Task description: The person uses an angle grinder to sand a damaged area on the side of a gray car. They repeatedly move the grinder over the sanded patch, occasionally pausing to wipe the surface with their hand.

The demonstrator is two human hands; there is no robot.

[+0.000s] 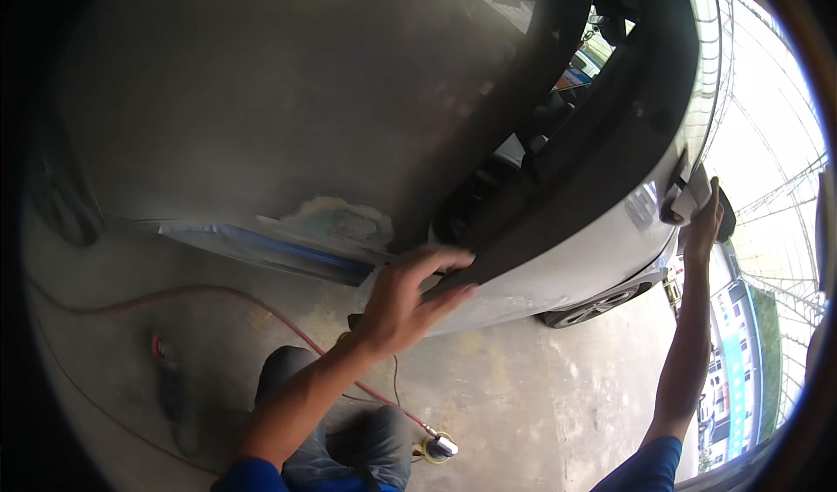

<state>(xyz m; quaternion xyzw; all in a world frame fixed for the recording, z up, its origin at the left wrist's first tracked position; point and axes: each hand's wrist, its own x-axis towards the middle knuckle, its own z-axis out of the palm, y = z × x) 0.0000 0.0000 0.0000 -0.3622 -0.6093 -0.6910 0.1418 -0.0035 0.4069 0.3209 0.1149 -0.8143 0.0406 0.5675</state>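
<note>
I stand over a car, my two bare arms reaching up from blue sleeves. My left hand (397,309) is at the near lower corner of what looks like a car door (567,222), dark along its top and pale grey below, curving across the middle and upper right. My left fingers (445,298) are parted, with a gap between the two that show best, their tips right at the corner; I cannot tell how firmly they touch.

My right hand (702,224) is raised at the door's far side, beside a pale grey part and a dark rounded shape. Its fingers point upward, partly hidden, and I cannot tell how far they close.

Far right, marks on a blue-banded building (739,361) are too small to make out.

A dark gap runs along the door's left edge, showing the car's interior. Left of it, the grey body panel (288,117) carries a rough-edged filler patch (336,222) above a blue-striped sill (270,250). Concrete floor (558,396) spreads between my legs and right arm, below a wheel (602,305). A red hose (283,318) crosses the floor on the left.
</note>
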